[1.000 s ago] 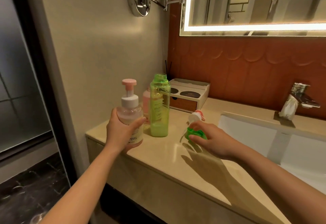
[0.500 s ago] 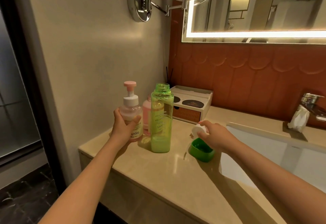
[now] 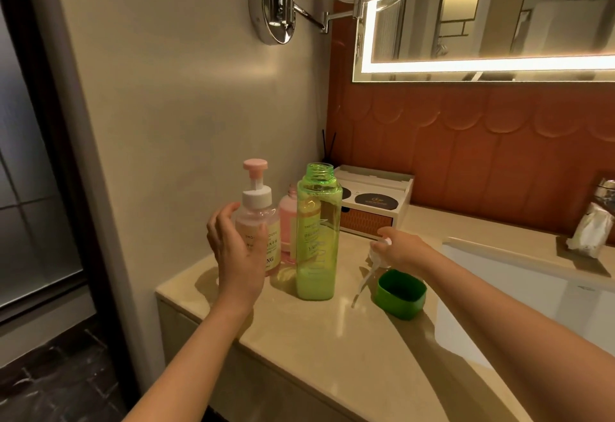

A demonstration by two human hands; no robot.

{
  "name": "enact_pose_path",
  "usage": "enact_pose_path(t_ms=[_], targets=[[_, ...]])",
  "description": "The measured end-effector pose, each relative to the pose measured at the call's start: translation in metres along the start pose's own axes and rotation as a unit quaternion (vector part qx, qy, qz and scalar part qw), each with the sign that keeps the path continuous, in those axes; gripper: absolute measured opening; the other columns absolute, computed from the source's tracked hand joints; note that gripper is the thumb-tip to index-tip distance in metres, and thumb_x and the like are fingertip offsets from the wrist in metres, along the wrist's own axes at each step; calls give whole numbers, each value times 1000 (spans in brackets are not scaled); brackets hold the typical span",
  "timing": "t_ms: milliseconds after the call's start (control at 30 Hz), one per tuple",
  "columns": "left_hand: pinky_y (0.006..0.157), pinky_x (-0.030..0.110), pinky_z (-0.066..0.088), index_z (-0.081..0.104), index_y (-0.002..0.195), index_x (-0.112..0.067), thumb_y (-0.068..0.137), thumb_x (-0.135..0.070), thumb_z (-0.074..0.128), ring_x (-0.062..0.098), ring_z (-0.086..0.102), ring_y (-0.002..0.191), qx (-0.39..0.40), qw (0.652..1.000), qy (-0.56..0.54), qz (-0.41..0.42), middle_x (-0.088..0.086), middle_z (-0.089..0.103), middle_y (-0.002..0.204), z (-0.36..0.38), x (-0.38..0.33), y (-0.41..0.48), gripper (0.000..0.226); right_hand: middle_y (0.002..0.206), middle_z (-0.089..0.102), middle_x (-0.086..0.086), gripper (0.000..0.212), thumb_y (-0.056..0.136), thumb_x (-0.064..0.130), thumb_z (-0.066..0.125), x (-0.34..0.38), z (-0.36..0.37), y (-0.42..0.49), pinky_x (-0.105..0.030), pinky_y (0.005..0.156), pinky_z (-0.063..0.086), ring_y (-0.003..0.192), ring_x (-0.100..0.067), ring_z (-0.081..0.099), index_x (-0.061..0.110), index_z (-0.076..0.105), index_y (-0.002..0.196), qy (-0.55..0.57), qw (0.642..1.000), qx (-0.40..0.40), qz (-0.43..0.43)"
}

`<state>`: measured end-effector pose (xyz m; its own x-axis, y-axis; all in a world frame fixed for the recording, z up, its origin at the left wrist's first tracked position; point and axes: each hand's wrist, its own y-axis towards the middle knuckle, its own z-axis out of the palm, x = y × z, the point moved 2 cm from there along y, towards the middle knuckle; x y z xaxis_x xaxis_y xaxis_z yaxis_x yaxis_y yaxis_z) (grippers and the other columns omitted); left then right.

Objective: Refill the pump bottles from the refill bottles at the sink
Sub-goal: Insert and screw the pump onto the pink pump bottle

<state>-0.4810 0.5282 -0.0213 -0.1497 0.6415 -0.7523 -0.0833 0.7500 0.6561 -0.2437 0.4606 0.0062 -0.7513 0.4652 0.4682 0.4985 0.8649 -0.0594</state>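
Note:
A clear pink pump bottle (image 3: pixel 258 228) with a pink pump top stands at the counter's left end. My left hand (image 3: pixel 236 255) is beside its lower left with relaxed, spread fingers and holds nothing. Right of it stands a tall green bottle (image 3: pixel 317 238) with its neck uncapped, and a pink bottle (image 3: pixel 288 225) sits behind the two. Its green cap (image 3: pixel 401 293) lies on the counter, open side up. Just behind the cap, my right hand (image 3: pixel 404 248) pinches a white pump head (image 3: pixel 377 255) whose thin tube slants down to the counter.
A white amenity box (image 3: pixel 372 202) sits against the red tiled wall. The white sink basin (image 3: pixel 532 305) lies to the right, with a faucet (image 3: pixel 604 190) and a crumpled tissue (image 3: pixel 587 232) behind it. The beige counter (image 3: pixel 316 348) ends at the wall on the left.
My left hand has let go of the pink pump bottle, which now stands on the counter. My right hand has left the green cap and holds the white pump head behind it.

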Motion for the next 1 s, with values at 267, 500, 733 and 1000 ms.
enact_pose_path(t_ms=[267,500,733,1000], targets=[[89,37,50,56,105,-18,96,-22,45,15,59,101,94,991,-97,7,0,62,105,4,-36,27,14,118,53,-5,40,92,37,52,7,12,18,-31,84,53,97,-19,57,18,40,125,16,999,4,36],[89,19,42,40,128,-23,69,-56,70,9,48,115,233,952,-157,-119,-7,48,124,25,-45,20,75,108,47,-6,47,85,19,65,11,12,21,-25,70,49,94,-21,52,17,40,125,101,994,-5,50],[97,32,44,39,128,-28,74,-36,75,11,49,115,225,964,-85,-116,-8,51,124,51,-42,1,66,104,46,-10,36,90,28,57,2,2,18,-34,78,54,90,-26,56,17,43,121,342,936,-33,78],[89,23,35,31,133,-23,80,-30,70,5,41,111,242,960,-70,-124,-2,46,136,88,-58,5,66,96,51,-18,45,93,23,51,-3,-27,-3,-25,60,48,86,-22,59,7,36,133,587,801,-8,118]])
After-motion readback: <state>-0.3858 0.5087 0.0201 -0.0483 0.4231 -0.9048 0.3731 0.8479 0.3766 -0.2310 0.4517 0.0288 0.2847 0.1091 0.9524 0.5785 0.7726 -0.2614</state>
